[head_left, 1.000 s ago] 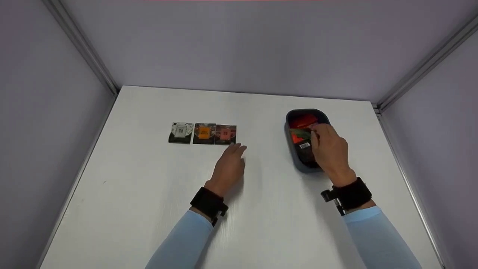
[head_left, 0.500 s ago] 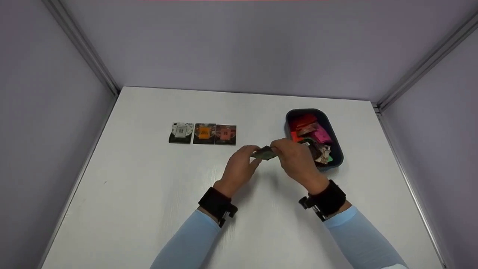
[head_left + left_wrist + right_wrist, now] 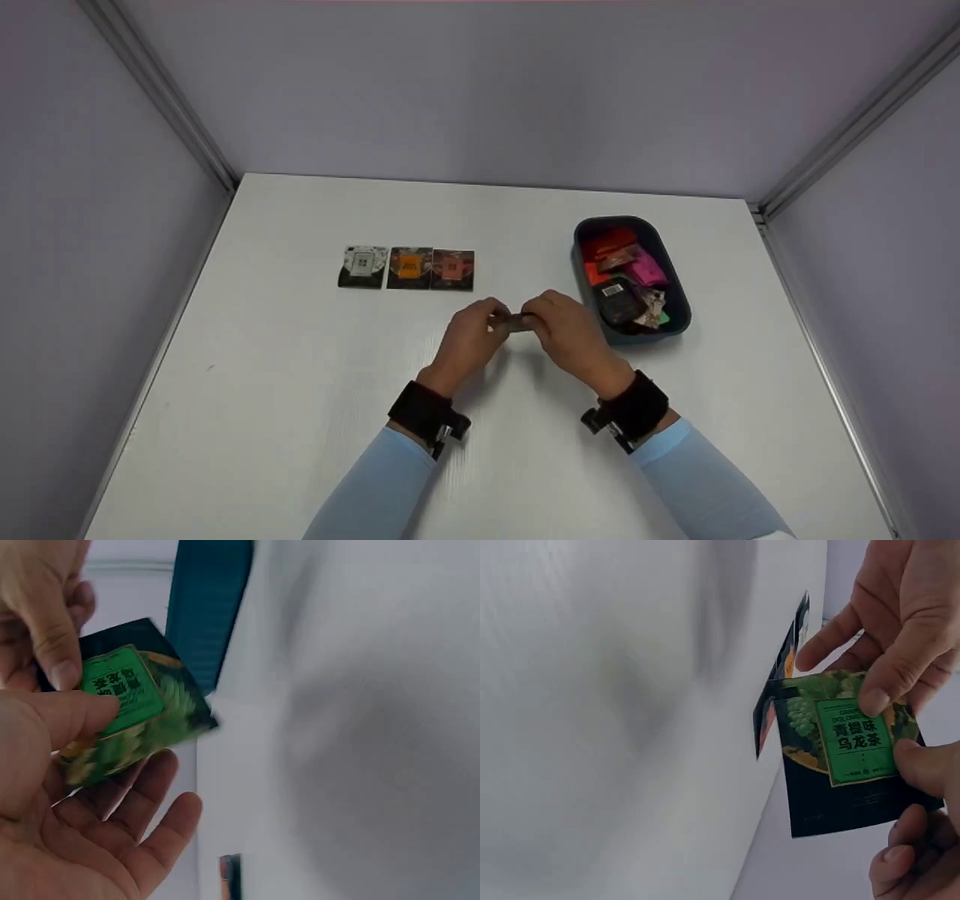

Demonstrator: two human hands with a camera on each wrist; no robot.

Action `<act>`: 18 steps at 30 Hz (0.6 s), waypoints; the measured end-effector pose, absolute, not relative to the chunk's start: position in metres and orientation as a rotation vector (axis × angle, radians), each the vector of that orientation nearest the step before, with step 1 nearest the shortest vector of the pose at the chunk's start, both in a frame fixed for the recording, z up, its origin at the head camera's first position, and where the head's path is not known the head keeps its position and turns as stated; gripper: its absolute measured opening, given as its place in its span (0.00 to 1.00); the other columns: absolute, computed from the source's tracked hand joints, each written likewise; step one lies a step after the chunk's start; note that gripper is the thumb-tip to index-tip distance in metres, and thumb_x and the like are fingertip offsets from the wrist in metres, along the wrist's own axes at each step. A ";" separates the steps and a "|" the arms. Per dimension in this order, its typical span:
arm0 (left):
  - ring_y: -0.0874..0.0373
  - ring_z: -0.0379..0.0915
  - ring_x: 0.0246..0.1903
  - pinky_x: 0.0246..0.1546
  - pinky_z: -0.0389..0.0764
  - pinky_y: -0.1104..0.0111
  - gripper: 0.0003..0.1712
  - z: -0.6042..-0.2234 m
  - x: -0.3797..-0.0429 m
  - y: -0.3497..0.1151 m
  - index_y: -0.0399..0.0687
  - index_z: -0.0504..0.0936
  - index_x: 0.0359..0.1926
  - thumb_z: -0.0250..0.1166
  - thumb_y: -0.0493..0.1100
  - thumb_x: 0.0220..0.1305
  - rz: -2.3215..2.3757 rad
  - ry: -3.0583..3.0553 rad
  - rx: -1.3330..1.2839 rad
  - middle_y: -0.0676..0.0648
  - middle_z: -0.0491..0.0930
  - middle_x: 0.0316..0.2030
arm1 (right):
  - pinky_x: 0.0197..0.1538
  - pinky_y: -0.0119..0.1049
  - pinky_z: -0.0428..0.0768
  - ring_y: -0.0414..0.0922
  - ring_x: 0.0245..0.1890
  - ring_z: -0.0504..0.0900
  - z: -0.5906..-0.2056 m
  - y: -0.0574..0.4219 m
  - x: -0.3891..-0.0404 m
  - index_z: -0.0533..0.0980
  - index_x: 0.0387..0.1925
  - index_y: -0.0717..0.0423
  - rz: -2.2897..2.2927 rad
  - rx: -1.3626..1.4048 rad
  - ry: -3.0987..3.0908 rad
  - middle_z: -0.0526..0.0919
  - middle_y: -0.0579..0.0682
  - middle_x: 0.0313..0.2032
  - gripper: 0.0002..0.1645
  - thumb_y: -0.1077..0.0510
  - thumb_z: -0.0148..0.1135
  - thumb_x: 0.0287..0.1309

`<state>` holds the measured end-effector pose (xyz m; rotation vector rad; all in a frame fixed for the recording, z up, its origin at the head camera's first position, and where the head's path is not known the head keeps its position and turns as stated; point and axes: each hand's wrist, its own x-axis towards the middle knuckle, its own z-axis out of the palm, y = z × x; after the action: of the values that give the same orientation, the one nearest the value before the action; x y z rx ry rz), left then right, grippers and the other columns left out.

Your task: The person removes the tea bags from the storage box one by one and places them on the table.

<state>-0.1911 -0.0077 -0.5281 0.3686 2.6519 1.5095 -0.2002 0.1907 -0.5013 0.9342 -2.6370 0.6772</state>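
Lying face up in a row on the bench (image 3: 262, 420), a white-and-black sachet (image 3: 363, 267), an orange-labelled sachet (image 3: 410, 268) and a red-labelled sachet (image 3: 453, 271) sit at left, presumably so each label reads easily. Nearer and rightward, the left hand (image 3: 469, 339) and right hand (image 3: 574, 339) pinch opposite sides of a green-labelled sachet (image 3: 857, 742) above the bench (thumbs on its printed face), probably to steady it; its exact tilt is hard to judge. At right, a dark box (image 3: 680, 306) keeps loose packets (image 3: 621, 300) together.
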 end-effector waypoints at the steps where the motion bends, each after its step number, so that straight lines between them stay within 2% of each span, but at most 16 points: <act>1: 0.55 0.80 0.45 0.44 0.81 0.61 0.12 -0.530 -0.192 -0.010 0.49 0.80 0.52 0.66 0.46 0.71 1.591 2.586 0.319 0.48 0.83 0.47 | 0.36 0.39 0.78 0.46 0.32 0.78 -0.504 0.190 -0.199 0.79 0.41 0.54 0.825 0.863 -2.670 0.80 0.49 0.34 0.03 0.59 0.64 0.69; 3: 0.56 0.80 0.47 0.46 0.81 0.61 0.18 -0.534 -0.193 -0.015 0.49 0.78 0.56 0.67 0.48 0.70 1.733 2.460 0.216 0.48 0.82 0.49 | 0.33 0.38 0.79 0.48 0.30 0.80 -0.511 0.189 -0.197 0.78 0.43 0.54 1.152 0.704 -2.716 0.81 0.50 0.32 0.03 0.59 0.61 0.72; 6: 0.54 0.81 0.49 0.48 0.81 0.59 0.27 -0.538 -0.195 -0.020 0.46 0.72 0.64 0.68 0.47 0.68 1.892 2.282 0.099 0.45 0.83 0.50 | 0.32 0.38 0.84 0.53 0.31 0.84 -0.520 0.188 -0.193 0.75 0.47 0.56 1.621 0.469 -2.699 0.82 0.59 0.33 0.05 0.59 0.56 0.76; 9: 0.52 0.83 0.44 0.45 0.82 0.57 0.31 -0.539 -0.196 -0.022 0.43 0.68 0.68 0.67 0.43 0.68 1.974 2.203 0.043 0.41 0.85 0.46 | 0.33 0.40 0.85 0.56 0.34 0.85 -0.528 0.185 -0.190 0.74 0.48 0.57 1.767 0.335 -2.696 0.83 0.63 0.36 0.07 0.58 0.55 0.76; 13: 0.53 0.81 0.35 0.36 0.79 0.61 0.29 -0.541 -0.196 -0.023 0.44 0.68 0.68 0.66 0.40 0.69 1.945 2.257 0.004 0.43 0.86 0.38 | 0.35 0.38 0.81 0.49 0.35 0.83 -0.537 0.182 -0.186 0.72 0.54 0.55 1.497 0.343 -2.724 0.83 0.54 0.38 0.14 0.54 0.59 0.74; 16: 0.55 0.80 0.33 0.33 0.76 0.63 0.28 -0.542 -0.195 -0.022 0.46 0.69 0.67 0.66 0.42 0.70 1.913 2.310 -0.036 0.46 0.86 0.37 | 0.35 0.38 0.78 0.42 0.34 0.82 -0.543 0.180 -0.183 0.71 0.58 0.52 1.331 0.404 -2.707 0.83 0.46 0.39 0.17 0.53 0.62 0.72; 18: 0.54 0.81 0.32 0.33 0.75 0.63 0.28 -0.543 -0.193 -0.022 0.47 0.68 0.67 0.66 0.43 0.70 1.919 2.321 -0.067 0.45 0.86 0.36 | 0.34 0.38 0.78 0.39 0.33 0.81 -0.546 0.179 -0.181 0.72 0.57 0.50 1.335 0.418 -2.710 0.83 0.44 0.38 0.17 0.53 0.63 0.72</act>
<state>-0.1931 -0.0221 -0.5431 -0.0673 2.3209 1.9190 -0.1809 0.1789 -0.5464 0.4181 -2.7102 1.3350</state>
